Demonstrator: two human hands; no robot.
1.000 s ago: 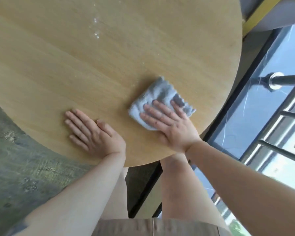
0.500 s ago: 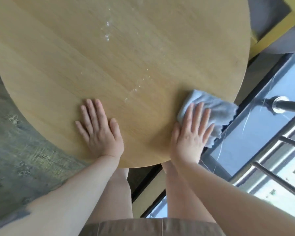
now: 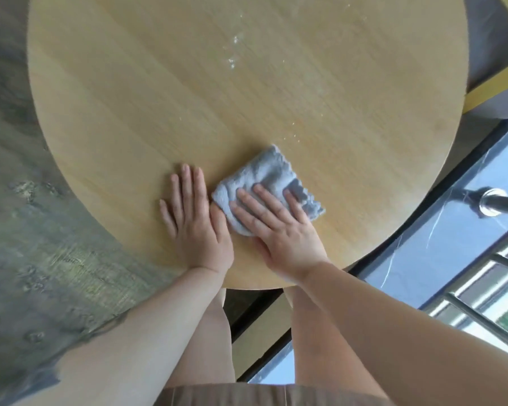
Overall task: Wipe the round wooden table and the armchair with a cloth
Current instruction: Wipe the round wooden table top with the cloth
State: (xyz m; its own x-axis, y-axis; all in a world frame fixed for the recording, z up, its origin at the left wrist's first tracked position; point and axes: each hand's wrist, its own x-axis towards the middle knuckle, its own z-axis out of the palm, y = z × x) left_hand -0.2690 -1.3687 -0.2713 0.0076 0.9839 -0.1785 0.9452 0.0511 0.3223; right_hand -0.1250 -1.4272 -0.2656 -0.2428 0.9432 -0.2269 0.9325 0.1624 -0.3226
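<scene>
Right hand (image 3: 279, 227) lies flat on the grey-blue cloth (image 3: 269, 178), fingers straight and spread, pressing it onto the round wooden tabletop (image 3: 159, 83) — no curl round the fabric. Half a second ago the cloth hung over the tabletop's edge to the right; it now sits back inboard, its near-left corner touching the thumb side of the left hand (image 3: 195, 218). The left hand is flat too, fingers straight and together, holding nothing, bracing on the wood just left of the cloth.

Reading: the stroke has reversed — a back-and-forth pass across the near strip. White specks (image 3: 232, 58) lie well beyond the right hand's fingertips, and a fainter scatter (image 3: 294, 136) just past the cloth's far edge — neither reached yet. Tabletop judged partly done; armchair wipe not begun, as far as this view tells.
</scene>
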